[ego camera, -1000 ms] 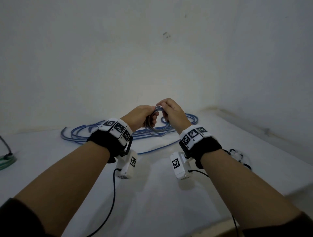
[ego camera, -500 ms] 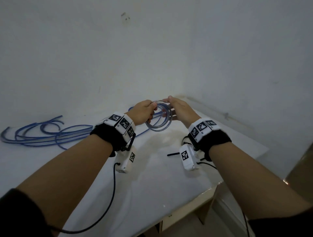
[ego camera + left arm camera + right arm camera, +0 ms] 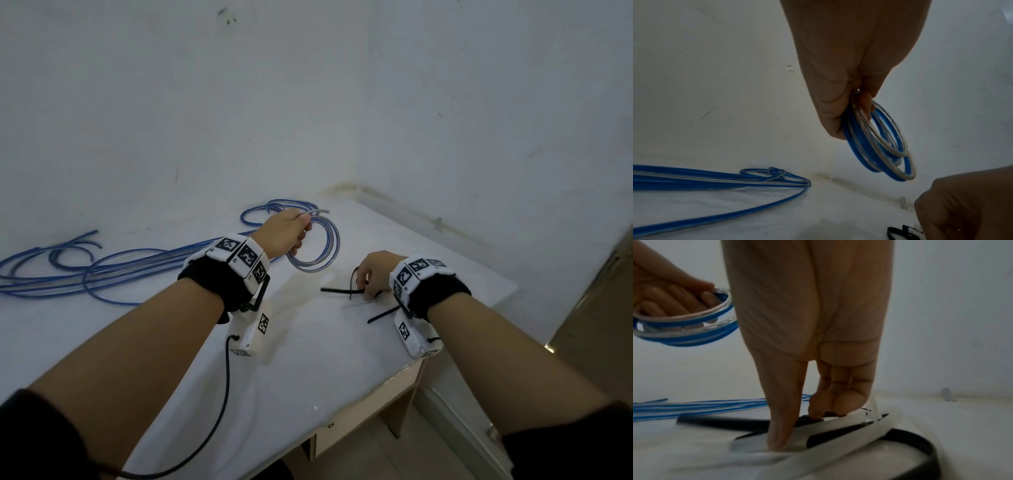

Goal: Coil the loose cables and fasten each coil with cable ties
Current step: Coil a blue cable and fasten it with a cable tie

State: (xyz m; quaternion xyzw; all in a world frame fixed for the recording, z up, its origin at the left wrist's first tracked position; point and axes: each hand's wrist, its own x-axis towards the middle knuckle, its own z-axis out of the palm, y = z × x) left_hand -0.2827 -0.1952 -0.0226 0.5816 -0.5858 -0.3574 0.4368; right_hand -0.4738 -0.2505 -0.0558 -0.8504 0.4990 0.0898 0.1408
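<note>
Change: right hand (image 3: 375,272) has left the coil (image 3: 317,245) and dropped to the cable ties (image 3: 342,291).
Loose cables (image 3: 102,270): sprawled along the counter's (image 3: 308,359) far left, by the wall.
Left hand (image 3: 282,234): fingers clenched round the coil, held above the counter.
Right hand: fingers pinching among black and white ties, near the counter's right edge.
Open room: bare counter between the forearms.
</note>
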